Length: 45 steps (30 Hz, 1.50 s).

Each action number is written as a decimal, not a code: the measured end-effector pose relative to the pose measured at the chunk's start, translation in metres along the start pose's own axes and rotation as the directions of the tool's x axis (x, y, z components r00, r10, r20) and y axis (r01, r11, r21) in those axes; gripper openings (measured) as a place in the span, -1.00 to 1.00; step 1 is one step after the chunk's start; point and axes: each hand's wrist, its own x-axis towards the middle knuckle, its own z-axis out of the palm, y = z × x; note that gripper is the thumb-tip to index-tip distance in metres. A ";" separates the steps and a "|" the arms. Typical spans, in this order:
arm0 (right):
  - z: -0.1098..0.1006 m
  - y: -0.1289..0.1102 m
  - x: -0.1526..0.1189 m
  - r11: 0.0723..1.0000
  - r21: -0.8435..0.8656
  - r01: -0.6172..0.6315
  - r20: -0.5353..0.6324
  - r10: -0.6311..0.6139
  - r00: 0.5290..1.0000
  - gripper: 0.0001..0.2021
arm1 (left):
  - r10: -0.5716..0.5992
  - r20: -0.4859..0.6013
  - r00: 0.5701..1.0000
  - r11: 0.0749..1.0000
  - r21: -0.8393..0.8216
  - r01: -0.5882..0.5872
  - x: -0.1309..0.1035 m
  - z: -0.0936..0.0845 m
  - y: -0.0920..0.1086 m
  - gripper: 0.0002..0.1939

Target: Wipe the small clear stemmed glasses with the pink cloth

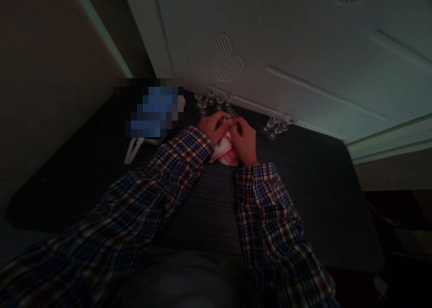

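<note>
Both my hands meet over a small pink and white cloth (225,153) near the middle of the dark table. My left hand (213,124) has its fingers curled in at the cloth's upper edge. On the other side, my right hand (245,137) pinches the cloth from the right. Something clear, perhaps a small glass, shows faintly just beyond the fingertips; whether it is inside the cloth I cannot tell. Several small stemmed glasses (202,102) stand behind my left hand. To the right of my right hand is another group of small clear glasses (272,133), apparently lying tilted.
The dark wood-grain table (202,218) has rounded corners. Along its back runs a white panel (290,42) with a raised heart. At left lies a blurred-out device with a blue screen (158,110), and a white strap or cable (133,150) beside it. The light is dim.
</note>
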 end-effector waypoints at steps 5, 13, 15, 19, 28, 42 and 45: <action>-0.001 -0.003 -0.001 1.000 0.029 0.005 -0.009 -0.004 1.000 -0.85 | 0.011 0.015 1.000 0.999 -0.043 -0.010 -0.001 -0.003 0.003 -0.68; -0.006 0.001 0.003 0.977 0.194 -0.088 -0.219 0.130 0.967 -0.83 | 0.056 0.036 0.998 0.997 -0.057 -0.053 -0.003 -0.006 0.007 -0.69; -0.007 0.003 0.004 0.969 0.228 -0.096 -0.268 0.157 0.951 -0.83 | 0.091 0.040 0.995 0.995 -0.055 -0.089 -0.003 -0.006 0.007 -0.71; -0.007 0.001 0.003 0.975 0.199 -0.098 -0.247 0.147 0.958 -0.84 | 0.090 0.035 0.995 0.993 -0.079 -0.087 -0.002 -0.006 0.006 -0.73; -0.005 -0.011 -0.002 0.992 0.124 -0.021 -0.175 0.042 0.984 -0.86 | 0.154 -0.038 0.987 0.988 -0.023 -0.155 -0.004 -0.008 0.007 -0.70; -0.005 -0.009 -0.001 0.986 0.161 -0.031 -0.187 0.061 0.980 -0.82 | 0.089 -0.118 0.989 0.994 -0.054 -0.096 -0.005 -0.007 0.007 -0.76; -0.005 -0.009 -0.001 0.990 0.133 -0.033 -0.151 0.054 0.987 -0.84 | 0.064 -0.120 0.991 0.995 -0.069 -0.073 -0.006 -0.005 0.006 -0.76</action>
